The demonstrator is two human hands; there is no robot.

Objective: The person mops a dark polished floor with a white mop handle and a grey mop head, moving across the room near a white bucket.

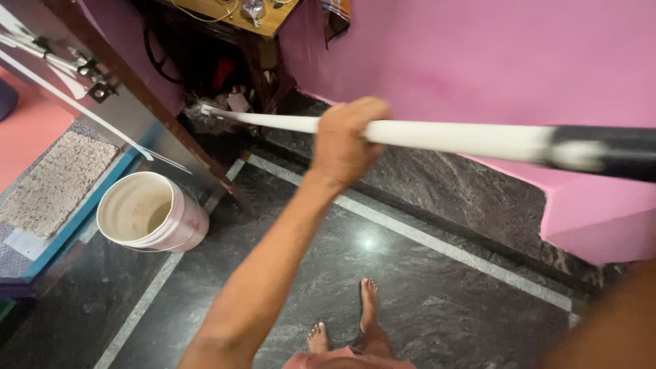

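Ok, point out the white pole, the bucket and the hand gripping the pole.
white pole (444,137), head view, bare shaft right of the grip.
bucket (188,229), head view, outer wall.
left hand (345,140), head view, back of the hand.

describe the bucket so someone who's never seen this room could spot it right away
Start at the dark stone floor and look left to the open door. At its foot, beside a grey mat, stands the bucket: round, white, open-topped, and the only container on the floor.
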